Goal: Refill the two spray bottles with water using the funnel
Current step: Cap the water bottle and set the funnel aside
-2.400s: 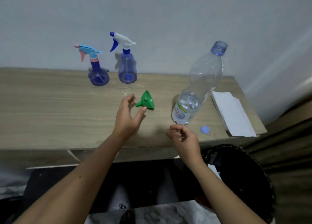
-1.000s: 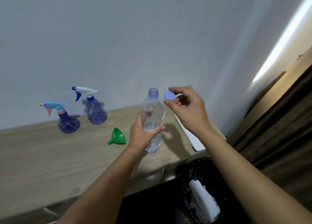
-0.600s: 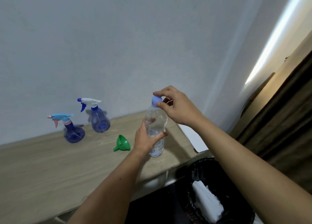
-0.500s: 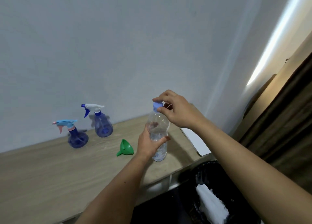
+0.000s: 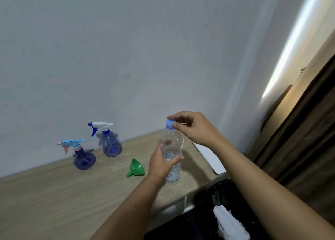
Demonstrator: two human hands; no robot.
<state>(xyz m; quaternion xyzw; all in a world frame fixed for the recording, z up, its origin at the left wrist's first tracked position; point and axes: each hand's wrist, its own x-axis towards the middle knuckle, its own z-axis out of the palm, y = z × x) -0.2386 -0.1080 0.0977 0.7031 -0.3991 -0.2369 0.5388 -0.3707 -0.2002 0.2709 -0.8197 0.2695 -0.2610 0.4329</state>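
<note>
Since 1.0 s earlier, right hand had seated the blue plastic cap, pinching it; left hand gripped the clear plastic water bottle.

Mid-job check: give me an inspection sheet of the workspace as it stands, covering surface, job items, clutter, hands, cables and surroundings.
Surface: wooden table, set against the wall.
Job's things: water bottle upright, partly filled, blue cap on its neck. Green funnel lying on its side, in no bottle. White-trigger spray bottle and blue-trigger spray bottle upright by the wall, heads fitted.
Clutter: white paper at the table's right end.
Hands: left hand grips the water bottle's body; right hand pinches the cap.
Cables: nothing seen.
Surroundings: black bin with white waste below the table edge; brown curtain at right.
</note>
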